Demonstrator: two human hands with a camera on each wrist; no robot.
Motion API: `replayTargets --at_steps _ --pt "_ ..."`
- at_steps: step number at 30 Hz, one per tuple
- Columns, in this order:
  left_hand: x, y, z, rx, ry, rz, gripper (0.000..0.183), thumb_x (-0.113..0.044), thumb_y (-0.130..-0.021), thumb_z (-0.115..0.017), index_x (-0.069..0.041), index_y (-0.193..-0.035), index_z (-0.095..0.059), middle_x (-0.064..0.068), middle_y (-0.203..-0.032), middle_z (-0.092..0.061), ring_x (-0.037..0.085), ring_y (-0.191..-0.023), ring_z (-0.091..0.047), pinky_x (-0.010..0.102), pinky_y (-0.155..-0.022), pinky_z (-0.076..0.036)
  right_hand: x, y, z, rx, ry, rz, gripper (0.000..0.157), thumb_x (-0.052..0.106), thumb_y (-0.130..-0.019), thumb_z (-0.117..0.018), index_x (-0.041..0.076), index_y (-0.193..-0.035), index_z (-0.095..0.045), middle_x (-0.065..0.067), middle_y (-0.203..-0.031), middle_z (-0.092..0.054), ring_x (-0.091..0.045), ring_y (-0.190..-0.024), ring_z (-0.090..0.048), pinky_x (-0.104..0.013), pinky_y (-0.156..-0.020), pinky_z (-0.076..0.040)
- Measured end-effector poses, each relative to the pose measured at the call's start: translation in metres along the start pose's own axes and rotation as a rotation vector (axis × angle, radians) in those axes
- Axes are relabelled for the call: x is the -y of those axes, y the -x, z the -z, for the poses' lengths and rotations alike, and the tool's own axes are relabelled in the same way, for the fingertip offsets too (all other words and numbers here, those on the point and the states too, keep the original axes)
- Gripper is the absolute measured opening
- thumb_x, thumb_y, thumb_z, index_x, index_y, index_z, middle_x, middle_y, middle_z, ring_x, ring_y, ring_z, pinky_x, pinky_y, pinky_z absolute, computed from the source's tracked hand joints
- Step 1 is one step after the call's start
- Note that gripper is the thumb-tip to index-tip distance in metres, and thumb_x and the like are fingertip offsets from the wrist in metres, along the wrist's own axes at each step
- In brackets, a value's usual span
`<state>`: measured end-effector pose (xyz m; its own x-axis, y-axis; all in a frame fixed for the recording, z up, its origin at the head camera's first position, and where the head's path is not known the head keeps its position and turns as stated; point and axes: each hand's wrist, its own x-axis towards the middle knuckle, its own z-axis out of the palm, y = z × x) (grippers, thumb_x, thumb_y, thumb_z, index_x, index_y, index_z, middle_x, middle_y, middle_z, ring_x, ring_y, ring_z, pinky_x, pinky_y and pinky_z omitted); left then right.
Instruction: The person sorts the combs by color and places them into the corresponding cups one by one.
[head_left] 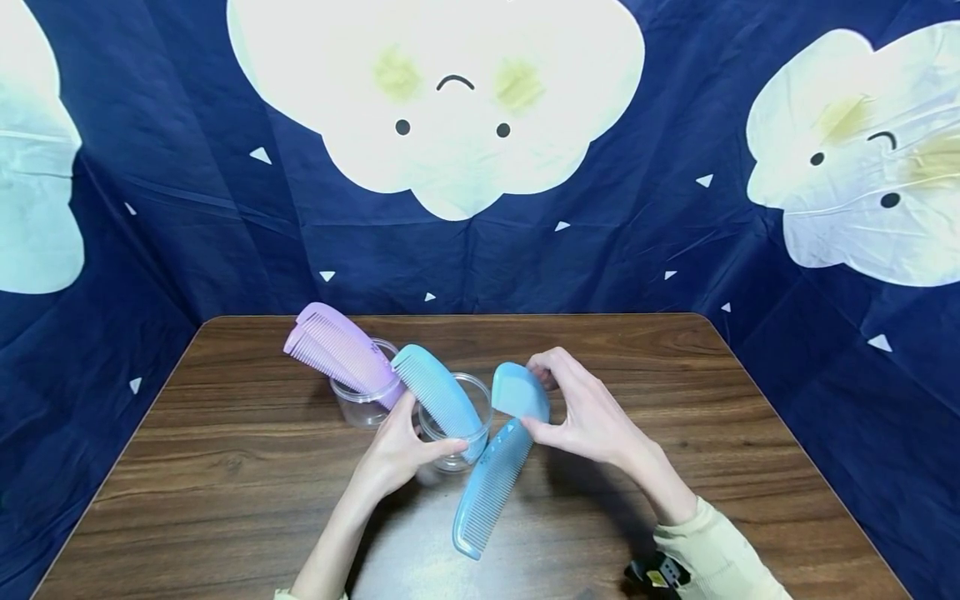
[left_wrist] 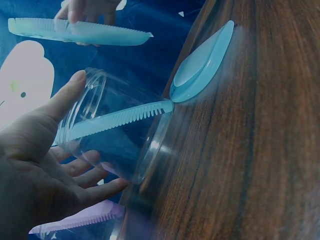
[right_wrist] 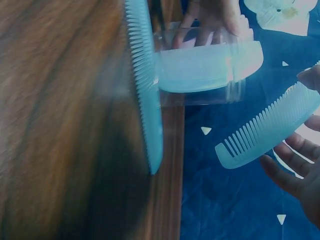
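My left hand (head_left: 393,450) grips a clear round jar (left_wrist: 130,147), thumb at its rim and fingers along the opposite side. Inside that jar leans a light blue comb (head_left: 435,387), its upper end sticking out past the rim. To the right, my right hand (head_left: 588,417) pinches a second light blue comb (right_wrist: 270,130) between thumb and fingers, raised above the table and apart from the jar. Below it, a third blue comb (head_left: 487,500) lies on the table in front of the jar.
Left of the gripped jar stands another clear jar (head_left: 362,410) with purple combs (head_left: 337,346) leaning out to the left. Everything stands on a dark wooden table (head_left: 225,467). A blue cloth with white clouds (head_left: 480,258) hangs behind and at the sides.
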<state>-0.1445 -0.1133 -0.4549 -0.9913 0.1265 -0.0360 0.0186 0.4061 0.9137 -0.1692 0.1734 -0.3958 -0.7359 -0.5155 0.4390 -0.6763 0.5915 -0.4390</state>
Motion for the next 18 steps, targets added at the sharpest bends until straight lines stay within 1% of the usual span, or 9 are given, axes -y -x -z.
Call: replayTargets --at_steps 5,11,15,18 --pt "0.000 -0.001 0.000 0.003 0.014 -0.002 0.079 -0.041 -0.073 -0.093 -0.022 -0.137 -0.050 0.003 -0.133 -0.061 0.023 -0.134 -0.054 0.053 -0.114 -0.046 0.009 -0.011 0.002 -0.049 -0.034 0.000 0.058 0.027 -0.079 -0.083 0.018 -0.128 -0.052 0.004 -0.116 -0.057 -0.009 -0.102 -0.060 -0.032 -0.088 -0.058" --pt "0.000 -0.001 0.000 -0.002 -0.008 -0.001 0.080 -0.043 -0.073 -0.093 -0.022 -0.137 -0.050 0.003 -0.133 -0.062 0.023 -0.133 -0.054 0.052 -0.113 -0.046 0.021 -0.024 0.002 -0.104 -0.048 0.011 0.059 0.027 -0.081 -0.081 0.016 -0.130 -0.051 0.000 -0.120 -0.058 -0.012 -0.103 -0.063 -0.035 -0.089 -0.059" --pt "0.000 -0.001 0.000 -0.008 -0.023 0.000 0.081 -0.044 -0.072 -0.093 -0.022 -0.138 -0.050 0.003 -0.133 -0.062 0.023 -0.132 -0.054 0.052 -0.112 -0.047 0.026 -0.032 0.000 -0.134 -0.065 -0.002 0.059 0.029 -0.081 -0.081 0.016 -0.130 -0.052 0.001 -0.122 -0.058 -0.013 -0.103 -0.063 -0.034 -0.091 -0.057" --pt "0.000 0.000 0.000 -0.009 -0.024 -0.001 0.083 -0.045 -0.072 -0.093 -0.022 -0.139 -0.050 0.003 -0.133 -0.061 0.023 -0.133 -0.054 0.052 -0.113 -0.046 0.030 -0.037 -0.003 -0.153 -0.103 -0.005 0.058 0.028 -0.081 -0.082 0.015 -0.129 -0.052 0.001 -0.121 -0.058 -0.013 -0.104 -0.063 -0.035 -0.091 -0.057"
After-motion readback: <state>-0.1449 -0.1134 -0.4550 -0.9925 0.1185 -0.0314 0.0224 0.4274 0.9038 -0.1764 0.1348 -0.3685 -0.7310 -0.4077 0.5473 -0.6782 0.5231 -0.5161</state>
